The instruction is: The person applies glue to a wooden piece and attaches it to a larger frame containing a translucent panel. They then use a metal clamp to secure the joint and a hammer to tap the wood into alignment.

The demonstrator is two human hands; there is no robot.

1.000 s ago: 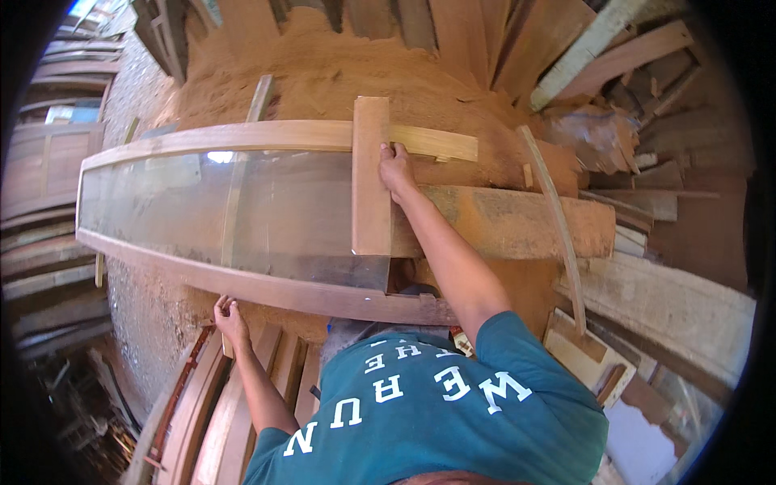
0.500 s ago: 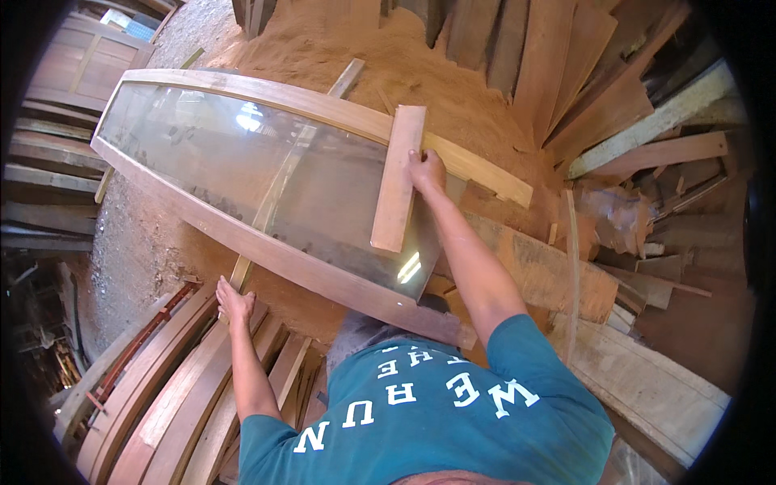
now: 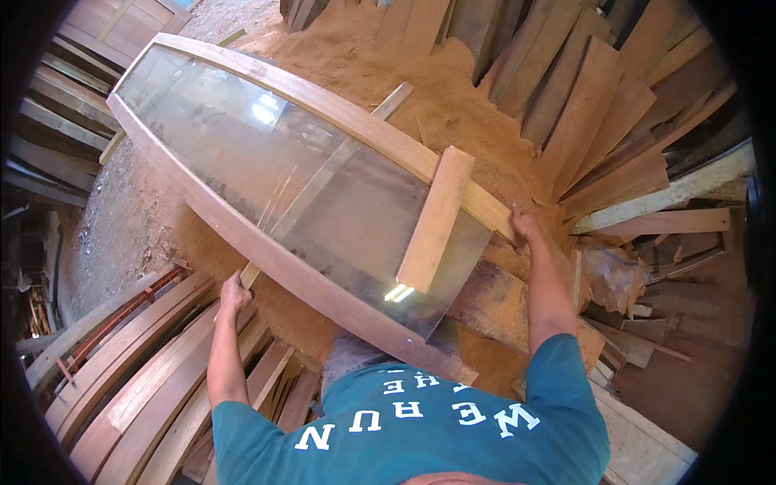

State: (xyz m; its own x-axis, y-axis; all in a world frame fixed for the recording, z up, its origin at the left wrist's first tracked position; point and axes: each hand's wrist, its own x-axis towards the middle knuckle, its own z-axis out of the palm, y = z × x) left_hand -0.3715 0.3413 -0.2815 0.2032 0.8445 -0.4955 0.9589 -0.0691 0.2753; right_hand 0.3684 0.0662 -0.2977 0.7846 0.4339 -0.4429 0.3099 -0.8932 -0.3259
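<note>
A long wooden frame holds a large glass pane, and its end on my right has no crosspiece. My right hand is closed around the tip of the frame's far rail. A short wooden board lies across the pane and that rail, untouched by either hand. Beyond the near rail, my left hand is closed on the end of a narrow wooden strip. This strip runs beneath the frame, shows through the glass and comes out past the far side.
Curved planks are stacked at the lower left, close to my left arm. More boards lean at the far right. Reddish sawdust covers the ground, with gravel on the left. A thick beam lies under the frame's right end.
My right hand has let go of the short board and moved right to the far rail's end. My left hand has closed more tightly on the strip. The whole view has shifted.
</note>
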